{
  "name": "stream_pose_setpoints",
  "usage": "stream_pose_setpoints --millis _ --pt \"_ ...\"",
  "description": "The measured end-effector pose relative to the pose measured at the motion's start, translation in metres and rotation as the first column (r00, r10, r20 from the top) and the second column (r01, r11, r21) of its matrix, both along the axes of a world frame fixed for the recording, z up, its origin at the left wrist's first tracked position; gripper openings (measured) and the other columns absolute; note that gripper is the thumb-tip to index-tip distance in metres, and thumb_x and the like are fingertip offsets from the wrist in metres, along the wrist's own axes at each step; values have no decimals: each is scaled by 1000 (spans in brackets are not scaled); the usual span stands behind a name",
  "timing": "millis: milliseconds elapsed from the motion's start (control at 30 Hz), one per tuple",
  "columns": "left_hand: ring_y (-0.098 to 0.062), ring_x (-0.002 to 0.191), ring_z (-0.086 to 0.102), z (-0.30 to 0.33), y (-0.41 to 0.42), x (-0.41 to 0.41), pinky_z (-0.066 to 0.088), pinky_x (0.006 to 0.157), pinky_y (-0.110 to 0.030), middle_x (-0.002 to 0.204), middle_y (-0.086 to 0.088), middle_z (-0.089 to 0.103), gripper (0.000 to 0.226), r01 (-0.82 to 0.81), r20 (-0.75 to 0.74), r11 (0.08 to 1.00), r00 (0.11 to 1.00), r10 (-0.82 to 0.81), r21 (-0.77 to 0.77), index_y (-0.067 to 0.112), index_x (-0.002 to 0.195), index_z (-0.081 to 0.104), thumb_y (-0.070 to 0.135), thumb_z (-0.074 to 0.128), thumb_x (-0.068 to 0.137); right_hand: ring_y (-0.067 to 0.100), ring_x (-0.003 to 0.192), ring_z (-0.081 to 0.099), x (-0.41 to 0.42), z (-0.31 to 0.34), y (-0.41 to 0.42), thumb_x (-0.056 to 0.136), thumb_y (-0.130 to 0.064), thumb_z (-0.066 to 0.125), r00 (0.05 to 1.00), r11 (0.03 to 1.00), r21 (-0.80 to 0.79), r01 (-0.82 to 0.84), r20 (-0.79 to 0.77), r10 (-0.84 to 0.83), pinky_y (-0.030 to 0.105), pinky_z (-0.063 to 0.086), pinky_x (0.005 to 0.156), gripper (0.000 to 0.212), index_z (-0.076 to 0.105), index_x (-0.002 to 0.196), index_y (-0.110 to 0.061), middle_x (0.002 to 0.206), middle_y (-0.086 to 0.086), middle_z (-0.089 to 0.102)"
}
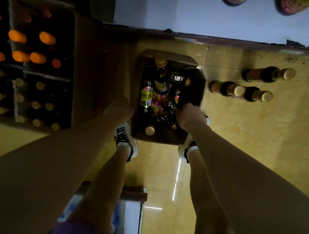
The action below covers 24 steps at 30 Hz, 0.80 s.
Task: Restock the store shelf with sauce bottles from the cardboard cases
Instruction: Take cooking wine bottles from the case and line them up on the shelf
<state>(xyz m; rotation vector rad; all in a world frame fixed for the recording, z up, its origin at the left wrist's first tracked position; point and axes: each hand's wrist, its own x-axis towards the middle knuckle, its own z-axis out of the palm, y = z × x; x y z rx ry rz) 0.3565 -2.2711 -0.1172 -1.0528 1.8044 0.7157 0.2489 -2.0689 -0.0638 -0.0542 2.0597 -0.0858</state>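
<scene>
One open cardboard case [170, 99] sits on the yellow tiled floor [240, 142] between the person's two shoes. In it lies a loose jumble of sauce bottles [147, 96]; roughly eight show, some upright, some on their sides, but the dim light blurs the count. The right hand [189, 116] reaches into the case's right side, its fingers curled round a dark bottle there. The left hand [119, 107] hangs just left of the case; I cannot tell how its fingers lie. Right of the case, three capped bottles [244, 91] stand on the floor. Left of it, larger divided cartons [34, 61] hold orange-capped and gold-capped bottles.
</scene>
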Motion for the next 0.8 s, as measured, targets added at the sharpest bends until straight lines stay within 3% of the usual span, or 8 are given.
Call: stream_pose_setpoints --millis 67,133,300,467,533,667,800 --pt "-35 113 62 14 -4 3 49 78 -35 129 -16 63 36 -61 -59 998 996 61 8 3 127 61 25 56 99 30 82 61 4 6 -12 100 -16 50 999 999 -10 -30 10 31 40 52 73 15 61 102 -7 79 7 56" --pt "-36 116 61 22 -12 17 52 87 -40 130 -19 62 37 -112 -63 994 992 112 1 3 128 60 25 56 99 32 88 66 10 12 -28 99 -21 52 998 998 -40 -54 28 55 46 58 81 20 64 106 -6 91 10 64" --pt "-40 118 58 46 -38 46 48 96 -44 128 -22 61 37 -180 -61 979 983 175 -90 1 127 59 25 53 100 33 106 64 34 21 -82 101 -24 50 983 981 -93 -173 49 178 40 51 86 24 61 117 -10 111 9 65" --pt "-42 109 61 55 -67 92 52 87 -47 116 -26 62 32 -322 -128 942 942 310 -97 -1 119 59 23 48 101 38 122 58 68 15 -143 104 -32 43 940 936 -116 -333 38 339 42 46 97 38 60 126 -6 130 19 61" --pt "-40 109 59 57 -76 110 50 80 -44 112 -24 64 29 -356 -180 920 928 327 -165 3 117 60 22 44 102 38 125 57 83 10 -166 105 -33 42 918 912 -136 -386 38 394 42 45 100 39 61 125 -5 131 21 61" --pt "-35 117 49 56 -106 153 47 87 -43 113 -18 61 26 -400 -275 868 905 324 -295 3 117 62 16 44 102 40 117 59 118 4 -218 106 -31 40 886 868 -205 -453 9 464 39 47 89 38 61 121 -3 125 24 63" --pt "-35 112 51 52 -134 180 48 88 -45 113 -17 58 21 -561 -414 786 800 435 -259 3 110 63 8 47 97 42 109 60 143 -1 -259 107 -25 39 847 803 -294 -518 -49 529 40 44 80 29 55 115 -2 114 25 65"
